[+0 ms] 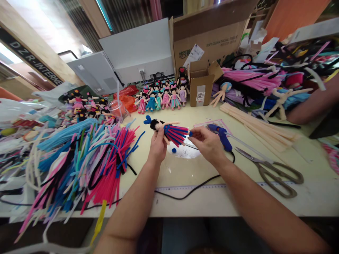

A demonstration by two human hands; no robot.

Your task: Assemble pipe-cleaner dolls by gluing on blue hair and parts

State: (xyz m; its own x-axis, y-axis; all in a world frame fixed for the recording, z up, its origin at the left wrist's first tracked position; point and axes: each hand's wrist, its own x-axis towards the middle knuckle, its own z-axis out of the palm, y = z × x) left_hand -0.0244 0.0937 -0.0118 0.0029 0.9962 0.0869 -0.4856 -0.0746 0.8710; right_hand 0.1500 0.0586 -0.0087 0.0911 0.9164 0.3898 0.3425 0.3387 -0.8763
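A pipe-cleaner doll (176, 134) lies sideways in my left hand (158, 143), whose fingers are closed on its upper body. The doll has black hair, a blue bow and a skirt of blue and pink strips. My right hand (208, 143) pinches a small blue piece (190, 133) at the hem end of the skirt. Whether that piece touches the doll, I cannot tell. Below the skirt, a small blue coil (174, 150) rests on the table. Just beyond my right hand lies a blue glue gun (224, 137) with a black cord.
Large scissors (270, 169) lie to the right, near beige pipe cleaners (254, 123). Coloured pipe cleaners (106, 158) heap up on the left. Finished dolls (161, 95) stand at the back beside a small cardboard box (201, 86). Another person's arm (315, 98) reaches in at right.
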